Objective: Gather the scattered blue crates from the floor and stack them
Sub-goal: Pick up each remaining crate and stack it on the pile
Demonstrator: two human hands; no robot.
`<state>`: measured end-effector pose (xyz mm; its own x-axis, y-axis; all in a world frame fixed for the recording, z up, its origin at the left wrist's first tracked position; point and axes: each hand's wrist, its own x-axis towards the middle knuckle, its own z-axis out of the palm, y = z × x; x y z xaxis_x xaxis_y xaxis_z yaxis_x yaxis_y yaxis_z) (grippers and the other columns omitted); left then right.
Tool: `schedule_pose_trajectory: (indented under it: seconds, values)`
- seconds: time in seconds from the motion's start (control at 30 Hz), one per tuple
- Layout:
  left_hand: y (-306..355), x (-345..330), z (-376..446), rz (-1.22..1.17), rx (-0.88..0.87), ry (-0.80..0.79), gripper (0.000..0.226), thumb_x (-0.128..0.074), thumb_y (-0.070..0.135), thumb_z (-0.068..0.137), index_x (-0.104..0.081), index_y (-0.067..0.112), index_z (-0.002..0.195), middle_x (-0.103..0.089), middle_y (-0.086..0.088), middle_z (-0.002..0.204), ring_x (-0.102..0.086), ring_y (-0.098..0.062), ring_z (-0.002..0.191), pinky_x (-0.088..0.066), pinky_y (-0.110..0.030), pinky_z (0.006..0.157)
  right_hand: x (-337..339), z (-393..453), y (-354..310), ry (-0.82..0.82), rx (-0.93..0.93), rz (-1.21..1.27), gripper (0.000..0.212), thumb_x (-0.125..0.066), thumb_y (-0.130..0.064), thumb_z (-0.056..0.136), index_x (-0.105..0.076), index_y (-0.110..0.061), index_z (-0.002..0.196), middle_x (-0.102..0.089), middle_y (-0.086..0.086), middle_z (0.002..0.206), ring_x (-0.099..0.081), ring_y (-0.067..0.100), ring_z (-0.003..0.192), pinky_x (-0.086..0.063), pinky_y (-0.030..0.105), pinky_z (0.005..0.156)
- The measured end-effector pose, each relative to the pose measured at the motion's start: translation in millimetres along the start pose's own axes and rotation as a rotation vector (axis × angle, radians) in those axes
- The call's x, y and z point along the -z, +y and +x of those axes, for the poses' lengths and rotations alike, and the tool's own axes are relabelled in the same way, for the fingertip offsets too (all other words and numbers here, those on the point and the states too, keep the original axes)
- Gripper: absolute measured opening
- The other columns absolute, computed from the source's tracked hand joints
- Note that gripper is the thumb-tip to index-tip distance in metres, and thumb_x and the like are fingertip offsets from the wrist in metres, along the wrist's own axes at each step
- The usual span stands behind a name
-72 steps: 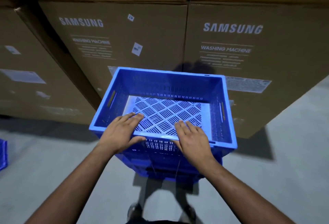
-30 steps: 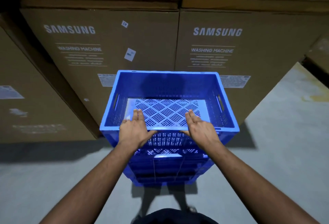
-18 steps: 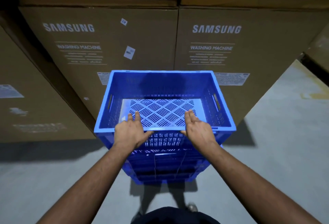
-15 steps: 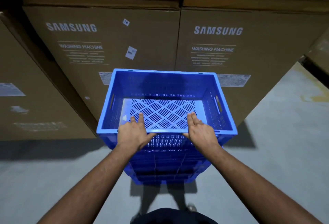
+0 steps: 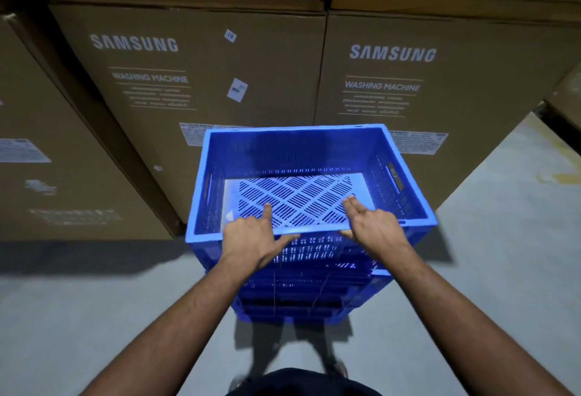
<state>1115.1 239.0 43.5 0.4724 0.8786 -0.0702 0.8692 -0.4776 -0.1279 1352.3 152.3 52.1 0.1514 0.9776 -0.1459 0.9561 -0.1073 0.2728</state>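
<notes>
A blue slotted crate sits on top of a stack of blue crates on the floor, in the middle of the head view. My left hand grips its near rim left of centre, fingers inside, thumb on the outer wall. My right hand grips the same rim right of centre. The top crate is empty, with a pale perforated bottom.
Tall brown washing-machine cartons stand close behind the stack like a wall, with another carton at the left. Grey concrete floor spreads to the right and in front. My feet are partly visible below the stack.
The top crate went from skewed to squared on the stack. My hands slid from lying over the rim to gripping it, and the view shifted slightly.
</notes>
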Motion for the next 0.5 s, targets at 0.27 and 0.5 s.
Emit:
schedule_pose_trajectory:
  seconds: [0.27,0.5]
  values:
    - [-24.3,-8.9,5.0,-0.052,-0.014,0.021,0.116,-0.014,0.103,0.057,-0.022,0.038,0.153,-0.069,-0.006,0.105,-0.064,-0.031,0.1,-0.049,-0.037,0.072,-5.6,-12.6,-25.0,-0.028,-0.017,0.018,0.081,-0.038,-0.062,0.095,-0.022,-0.003,0.149,-0.025,0.013,0.16,-0.067,0.035,0.095,-0.046,0.037,0.064]
    - [-16.2,-10.0,2.3,-0.055,-0.023,0.04,0.111,-0.014,0.101,0.061,-0.033,0.037,0.149,-0.07,-0.005,0.095,-0.063,-0.031,0.096,-0.046,-0.036,0.067,-12.5,-12.4,-15.0,-0.011,-0.018,0.051,0.074,-0.038,-0.064,0.095,-0.032,-0.01,0.145,-0.024,0.007,0.162,-0.068,0.035,0.095,-0.048,0.038,0.065]
